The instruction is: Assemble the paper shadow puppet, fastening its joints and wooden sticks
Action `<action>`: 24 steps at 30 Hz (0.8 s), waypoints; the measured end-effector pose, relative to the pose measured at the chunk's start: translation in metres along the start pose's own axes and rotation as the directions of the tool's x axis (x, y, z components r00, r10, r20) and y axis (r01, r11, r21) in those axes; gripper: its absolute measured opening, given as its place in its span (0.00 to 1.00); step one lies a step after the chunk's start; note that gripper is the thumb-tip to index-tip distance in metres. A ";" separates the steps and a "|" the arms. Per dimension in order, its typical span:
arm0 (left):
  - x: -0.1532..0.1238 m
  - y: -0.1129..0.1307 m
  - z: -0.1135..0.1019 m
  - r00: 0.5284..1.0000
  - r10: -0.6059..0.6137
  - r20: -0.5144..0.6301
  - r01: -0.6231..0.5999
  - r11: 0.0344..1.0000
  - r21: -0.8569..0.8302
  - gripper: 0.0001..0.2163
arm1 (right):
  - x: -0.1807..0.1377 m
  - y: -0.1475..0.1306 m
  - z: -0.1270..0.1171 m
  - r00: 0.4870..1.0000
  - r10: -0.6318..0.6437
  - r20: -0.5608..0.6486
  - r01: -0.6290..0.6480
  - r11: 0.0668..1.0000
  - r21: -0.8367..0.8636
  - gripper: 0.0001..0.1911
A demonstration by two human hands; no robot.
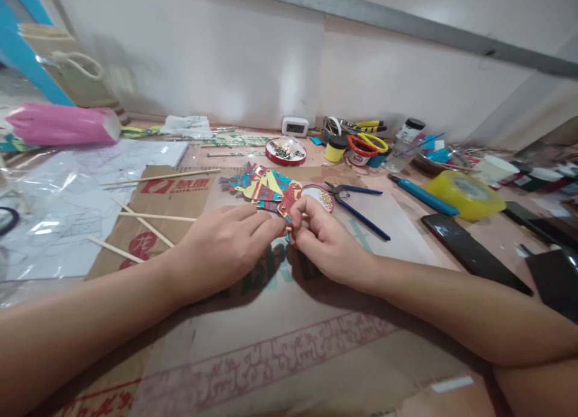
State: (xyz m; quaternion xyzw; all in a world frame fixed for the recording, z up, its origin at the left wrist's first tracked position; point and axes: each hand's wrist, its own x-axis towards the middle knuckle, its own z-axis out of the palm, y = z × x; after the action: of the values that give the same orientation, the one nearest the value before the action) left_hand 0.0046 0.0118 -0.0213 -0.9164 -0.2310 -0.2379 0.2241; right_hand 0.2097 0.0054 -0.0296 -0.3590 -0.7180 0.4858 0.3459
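My left hand (232, 239) is closed, palm down, around a thin wooden stick (158, 216). One end of the stick sticks out to the left; the other shows between the two hands. My right hand (332, 239) is closed in a pinch at that end, and its fingers hide what they grip. Just behind the hands lies a colourful cut-out figure (266, 185) in red, yellow and blue, with small round fasteners. Part of it reaches under my right fingertips. A shallow dish of small gold-coloured pieces (323, 199) sits partly behind my right hand.
More wooden sticks (144, 221) lie left on cardboard (176, 191). Blue-handled pliers (361, 215), a blue cutter (422, 194), yellow tape (465, 194) and a black phone (474, 251) lie right. Behind are a red-rimmed bead dish (285, 159), small clock (295, 126) and orange-handled scissors (359, 145).
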 end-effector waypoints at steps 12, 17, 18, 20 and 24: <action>0.001 0.000 0.010 0.985 -0.162 -0.063 0.158 0.986 -0.062 0.16 | 0.002 0.002 -0.005 0.995 -0.090 -0.046 0.088 0.996 -0.030 0.05; 0.002 0.002 0.009 0.985 -0.165 -0.049 0.162 0.985 -0.050 0.16 | 0.001 0.003 -0.004 0.988 -0.143 -0.065 0.133 0.982 -0.134 0.07; 0.002 0.002 0.010 0.985 -0.164 -0.047 0.162 0.986 -0.050 0.16 | 0.001 0.003 -0.004 0.987 -0.145 -0.062 0.135 0.980 -0.145 0.08; 0.002 0.003 0.010 0.986 -0.161 -0.041 0.159 0.986 -0.052 0.16 | 0.002 0.003 -0.003 0.987 -0.154 -0.053 0.143 0.974 -0.174 0.09; 0.001 0.003 0.009 0.987 -0.159 -0.025 0.157 0.986 -0.063 0.17 | 0.001 0.002 -0.004 0.984 -0.175 -0.037 0.157 0.942 -0.296 0.12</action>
State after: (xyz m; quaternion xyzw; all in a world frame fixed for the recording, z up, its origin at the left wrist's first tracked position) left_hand 0.0101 0.0148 -0.0290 -0.8979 -0.2921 -0.2757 0.1800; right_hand 0.2125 0.0086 -0.0304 -0.3593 -0.7984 0.3320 0.3510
